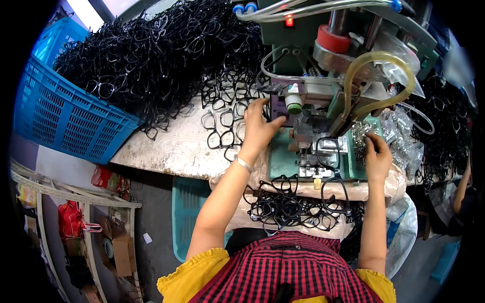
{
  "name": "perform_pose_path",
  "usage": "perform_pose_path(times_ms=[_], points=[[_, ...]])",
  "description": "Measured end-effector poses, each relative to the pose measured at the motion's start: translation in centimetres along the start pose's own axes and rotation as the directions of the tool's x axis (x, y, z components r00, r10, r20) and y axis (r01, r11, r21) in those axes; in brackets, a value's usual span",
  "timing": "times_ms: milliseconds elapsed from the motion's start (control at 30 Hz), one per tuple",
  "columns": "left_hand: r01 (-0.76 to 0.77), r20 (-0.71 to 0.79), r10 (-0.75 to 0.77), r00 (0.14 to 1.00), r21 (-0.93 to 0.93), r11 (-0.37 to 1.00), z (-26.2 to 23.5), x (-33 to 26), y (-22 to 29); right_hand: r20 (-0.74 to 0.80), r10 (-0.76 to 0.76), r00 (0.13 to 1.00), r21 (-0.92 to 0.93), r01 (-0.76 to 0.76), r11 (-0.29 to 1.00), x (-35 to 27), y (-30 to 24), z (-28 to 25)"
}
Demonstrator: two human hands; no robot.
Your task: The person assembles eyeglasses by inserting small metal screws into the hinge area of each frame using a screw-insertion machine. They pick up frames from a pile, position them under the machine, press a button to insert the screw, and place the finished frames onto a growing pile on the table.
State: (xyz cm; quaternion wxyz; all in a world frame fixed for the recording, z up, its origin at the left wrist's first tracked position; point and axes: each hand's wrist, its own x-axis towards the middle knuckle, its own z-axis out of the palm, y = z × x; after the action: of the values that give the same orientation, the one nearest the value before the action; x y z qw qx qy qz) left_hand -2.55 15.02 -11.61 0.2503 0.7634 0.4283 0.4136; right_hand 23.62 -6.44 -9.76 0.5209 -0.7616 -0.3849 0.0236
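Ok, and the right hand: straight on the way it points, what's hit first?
Likely the heap of small metal parts by the right hand's fingertips; depth is unclear, so they may already touch.

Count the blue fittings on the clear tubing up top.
3 visible: one blue fitting and a second blue fitting side by side at the green machine's upper left, and a third blue fitting at upper right. Others may be hidden.
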Motion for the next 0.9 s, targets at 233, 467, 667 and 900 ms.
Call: perform_pose_path(times_ms=[233,467,667,900], points=[[0.364,0.405,-0.331,0.852,-0.003,0.931,-7.4,5.8,5.3,0.085,0.087,0.993,0.209,-0.104,0.972,-0.4,1.2,-0.4],[-0.244,0.278,0.081,0.957,0.623,0.744,-14.0,5.1,-9.7,0.063,0.066,0.996,0.254,-0.08,0.964,0.4,0.3,-0.4],[-0.321,0.266,0.204,0.942,0.541,0.778,-14.9,-3.8,-11.9,-0.041,0.069,0.997,0.1,-0.065,0.993,-3.6,0.6,-2.5],[0.214,0.013,-0.215,0.977,-0.154,0.965,-12.8,-2.0,-7.2,0.04,-0.134,0.99,0.42,0.105,0.901,-1.9,-9.4,-1.1]])
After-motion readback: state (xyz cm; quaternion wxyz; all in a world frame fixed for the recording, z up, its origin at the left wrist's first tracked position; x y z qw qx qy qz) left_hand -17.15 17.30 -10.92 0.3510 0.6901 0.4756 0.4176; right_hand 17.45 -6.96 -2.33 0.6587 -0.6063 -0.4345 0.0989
